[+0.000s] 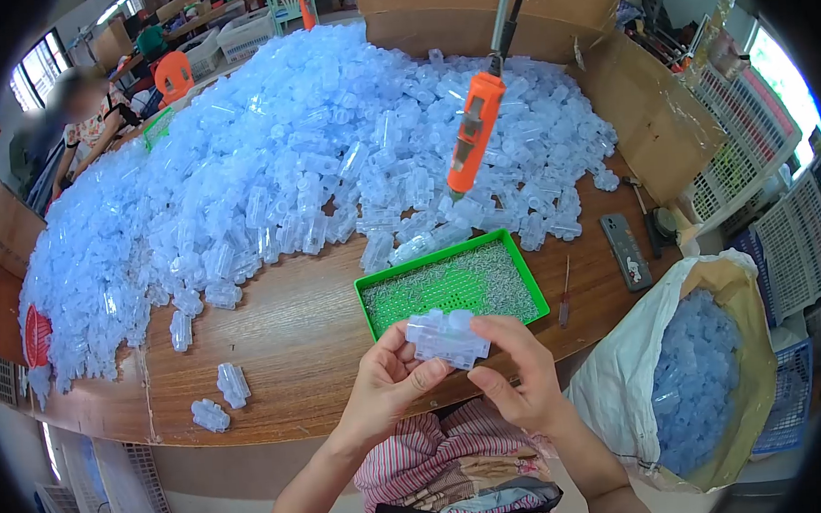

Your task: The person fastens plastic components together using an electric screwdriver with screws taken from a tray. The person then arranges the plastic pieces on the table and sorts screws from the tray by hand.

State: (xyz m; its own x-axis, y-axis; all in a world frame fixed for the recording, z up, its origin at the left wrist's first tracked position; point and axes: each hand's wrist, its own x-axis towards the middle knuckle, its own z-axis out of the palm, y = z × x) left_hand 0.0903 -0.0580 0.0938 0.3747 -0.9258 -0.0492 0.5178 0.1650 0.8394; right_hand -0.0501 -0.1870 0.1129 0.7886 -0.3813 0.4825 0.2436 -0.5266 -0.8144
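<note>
My left hand (392, 378) is closed on a clear plastic housing (447, 339), a moulded block with tube-like sections, held above the table's front edge. At its right end is my right hand (521, 370), with thumb and forefinger apart. The forefinger tip reaches the housing's upper corner; whether it presses on it I cannot tell. Just behind the hands lies a shallow green tray (368, 306) with many small metal pieces (501, 274). An orange electric screwdriver (476, 132) hangs point down over the far side of the tray.
A large heap of similar clear parts (264, 162) covers the table's back and left. Two loose parts (233, 385) lie front left. To the right are a thin screwdriver (564, 294), a phone (625, 251) and a white sack (616, 385) of parts. Another person (93, 130) sits far left.
</note>
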